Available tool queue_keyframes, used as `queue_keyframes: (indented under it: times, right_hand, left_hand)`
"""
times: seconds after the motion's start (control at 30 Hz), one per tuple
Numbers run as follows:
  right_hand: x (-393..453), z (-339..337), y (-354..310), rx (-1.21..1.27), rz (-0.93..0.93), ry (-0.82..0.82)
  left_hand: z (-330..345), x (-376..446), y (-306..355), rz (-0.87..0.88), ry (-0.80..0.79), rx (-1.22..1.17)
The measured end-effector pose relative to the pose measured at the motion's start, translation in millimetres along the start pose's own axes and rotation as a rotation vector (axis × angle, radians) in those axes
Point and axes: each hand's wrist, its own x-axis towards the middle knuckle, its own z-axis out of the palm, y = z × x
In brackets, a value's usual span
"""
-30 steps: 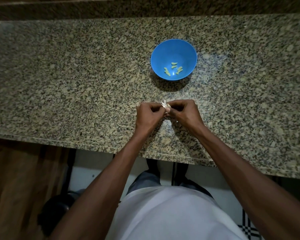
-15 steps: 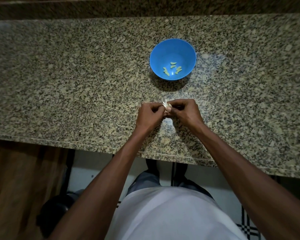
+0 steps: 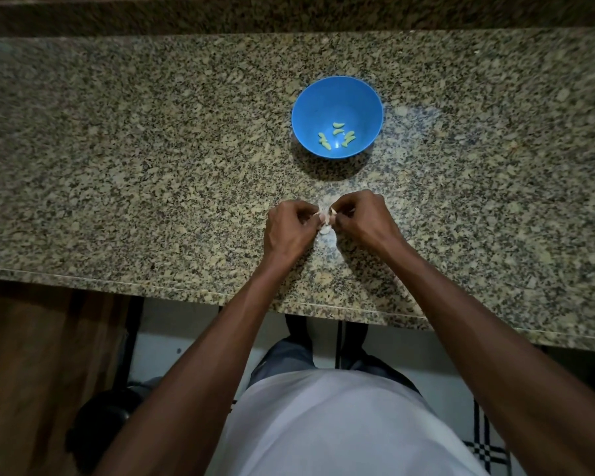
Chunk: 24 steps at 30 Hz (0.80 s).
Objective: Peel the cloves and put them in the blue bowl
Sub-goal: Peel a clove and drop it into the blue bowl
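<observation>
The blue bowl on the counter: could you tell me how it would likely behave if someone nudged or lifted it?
The blue bowl looks like thin plastic holding only a few peeled cloves, so it is probably light and easy to lift. On the polished granite counter it would likely slide at a nudge. Its walls narrow toward the base, so a push at the rim might tip it.

One blue bowl; five peeled cloves inside; two hands.
</observation>
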Motion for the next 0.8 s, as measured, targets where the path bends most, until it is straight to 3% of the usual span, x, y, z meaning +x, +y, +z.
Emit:
queue_keyframes:
  times: [0.13,0.27,0.4,0.57,0.8]
  right_hand:
    - [2.7,-6.2,6.5,0.084,0.072,-0.006]
    - [-2.9,-13.7,12.9,0.448,0.209,-0.02]
    - [-7.5,-16.4,13.2,0.715,0.286,-0.051]
    - [-11.7,-16.7,3.1,0.626,0.17,-0.017]
    - [-7.2,-9.2,0.6,0.46,0.069,0.038]
  left_hand:
    - [-4.6,-1.8,1.0,-0.012,0.037,-0.065]
    - [-11.4,-1.4,1.7,0.011,0.079,-0.163]
    - [-11.0,1.7,5.0,0.027,-0.019,-0.287]
    - [-8.5,4.1,12.7,0.06,-0.149,-0.381]
    - [-12.0,9.8,11.7,0.014,-0.133,-0.377]
